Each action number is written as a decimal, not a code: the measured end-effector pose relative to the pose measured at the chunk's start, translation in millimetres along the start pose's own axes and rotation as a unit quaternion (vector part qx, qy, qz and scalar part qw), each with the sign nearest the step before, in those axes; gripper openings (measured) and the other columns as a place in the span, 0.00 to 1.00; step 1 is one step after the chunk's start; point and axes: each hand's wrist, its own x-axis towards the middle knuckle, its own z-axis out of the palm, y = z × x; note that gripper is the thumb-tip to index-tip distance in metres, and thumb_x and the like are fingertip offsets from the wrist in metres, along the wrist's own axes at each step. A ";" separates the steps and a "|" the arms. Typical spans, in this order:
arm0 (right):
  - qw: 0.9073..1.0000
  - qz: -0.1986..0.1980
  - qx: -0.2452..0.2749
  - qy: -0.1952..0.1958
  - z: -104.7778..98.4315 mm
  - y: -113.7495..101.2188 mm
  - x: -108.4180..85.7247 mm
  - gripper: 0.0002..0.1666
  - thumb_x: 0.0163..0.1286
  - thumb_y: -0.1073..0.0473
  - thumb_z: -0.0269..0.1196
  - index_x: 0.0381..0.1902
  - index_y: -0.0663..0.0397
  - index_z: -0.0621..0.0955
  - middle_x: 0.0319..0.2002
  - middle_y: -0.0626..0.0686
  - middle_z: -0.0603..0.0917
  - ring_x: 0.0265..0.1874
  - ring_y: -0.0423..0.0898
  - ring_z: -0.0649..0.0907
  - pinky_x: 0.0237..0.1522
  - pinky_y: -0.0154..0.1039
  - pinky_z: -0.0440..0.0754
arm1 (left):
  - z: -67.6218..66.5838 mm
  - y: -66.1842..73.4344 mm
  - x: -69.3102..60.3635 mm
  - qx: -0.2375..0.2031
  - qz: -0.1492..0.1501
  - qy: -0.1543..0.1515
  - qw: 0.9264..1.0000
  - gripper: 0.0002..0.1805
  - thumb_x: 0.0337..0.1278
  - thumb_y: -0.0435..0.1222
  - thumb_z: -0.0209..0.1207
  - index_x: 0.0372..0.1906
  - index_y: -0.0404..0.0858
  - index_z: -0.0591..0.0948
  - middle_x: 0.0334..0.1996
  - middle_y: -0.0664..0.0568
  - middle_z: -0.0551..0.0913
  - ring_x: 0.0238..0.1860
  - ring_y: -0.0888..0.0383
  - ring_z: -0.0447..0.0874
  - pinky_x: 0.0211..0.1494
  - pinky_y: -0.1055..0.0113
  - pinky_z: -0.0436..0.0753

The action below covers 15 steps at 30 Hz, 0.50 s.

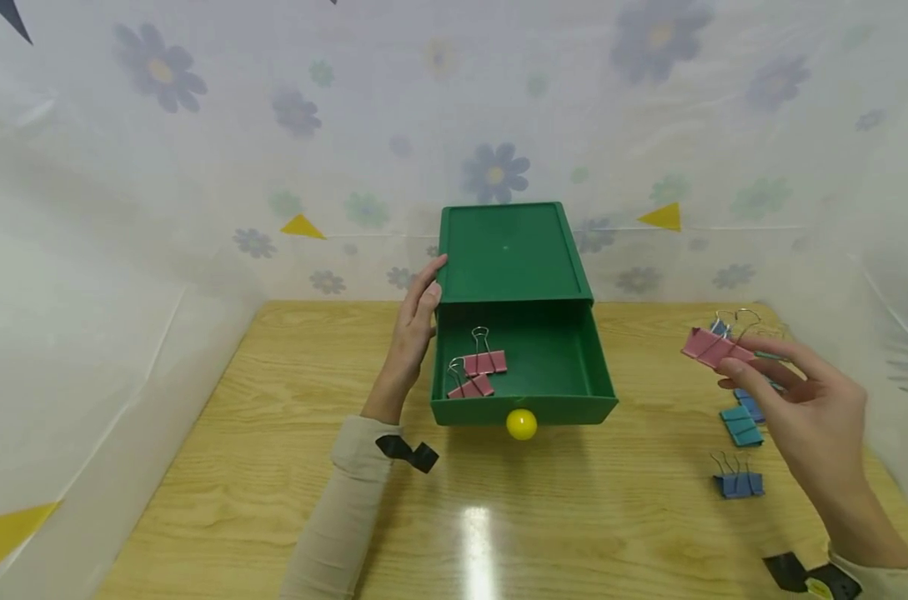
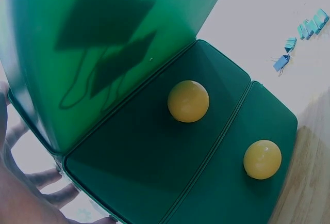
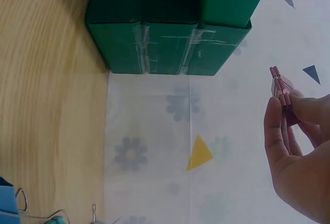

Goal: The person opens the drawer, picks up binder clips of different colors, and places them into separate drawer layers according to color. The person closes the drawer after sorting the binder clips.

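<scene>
A green drawer unit (image 1: 509,250) stands at the back of the table, its top drawer (image 1: 554,358) pulled out. In that drawer lie two pink binder clips (image 1: 486,363), one in front of the other, near its left side. My left hand (image 1: 408,346) rests along the unit's left side, fingers extended. At the right, my right hand (image 1: 821,408) pinches another pink binder clip (image 1: 703,347) between thumb and fingers, raised above the table. The left wrist view shows the two clips as dark shadows through the drawer (image 2: 124,69).
Beneath and beside my right hand lie several loose clips, among them a teal clip (image 1: 742,426) and a blue clip (image 1: 740,484). Lower drawers carry yellow knobs (image 2: 188,101). A flowered white sheet (image 1: 393,108) hangs behind the wooden table (image 1: 273,467).
</scene>
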 end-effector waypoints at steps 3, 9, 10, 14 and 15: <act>1.000 0.005 -0.002 -0.009 3.9 -2.9 2.2 0.18 0.64 0.85 0.61 0.53 0.86 0.78 0.45 0.56 0.87 0.33 0.44 0.89 0.42 0.34 0.86 | -1.8 -13.2 3.3 0.000 0.001 -0.001 1.000 0.29 0.82 0.42 0.39 0.82 0.46 0.59 0.81 0.49 0.52 0.76 0.41 0.58 0.66 0.28 0.65; 0.999 -0.001 0.028 -0.031 12.5 -5.1 6.4 0.18 0.65 0.85 0.60 0.54 0.86 0.77 0.48 0.58 0.86 0.37 0.45 0.90 0.45 0.35 0.85 | -4.8 -24.9 6.2 0.004 0.013 0.005 1.000 0.28 0.82 0.46 0.41 0.81 0.54 0.62 0.80 0.56 0.55 0.75 0.44 0.61 0.65 0.28 0.67; 0.999 -0.003 0.031 -0.032 14.5 -5.6 6.9 0.18 0.65 0.84 0.60 0.54 0.86 0.77 0.48 0.58 0.86 0.37 0.46 0.90 0.45 0.35 0.85 | -5.1 -24.8 6.4 0.004 0.016 0.006 1.000 0.28 0.82 0.47 0.42 0.80 0.55 0.63 0.80 0.57 0.56 0.75 0.45 0.61 0.64 0.28 0.67; 0.997 -0.015 0.059 -0.042 22.7 -7.0 8.6 0.17 0.65 0.85 0.59 0.53 0.87 0.77 0.49 0.59 0.85 0.39 0.46 0.90 0.46 0.35 0.85 | -5.3 -23.5 6.5 0.006 0.017 0.006 1.000 0.28 0.81 0.50 0.42 0.80 0.57 0.63 0.79 0.59 0.57 0.74 0.45 0.62 0.64 0.28 0.68; 0.997 -0.019 0.063 -0.047 24.5 -7.2 8.8 0.17 0.65 0.86 0.59 0.53 0.87 0.77 0.49 0.59 0.84 0.40 0.46 0.90 0.47 0.34 0.85 | -5.1 -23.4 6.6 0.005 0.016 0.005 1.000 0.28 0.81 0.50 0.42 0.80 0.58 0.63 0.79 0.59 0.57 0.74 0.45 0.62 0.64 0.28 0.68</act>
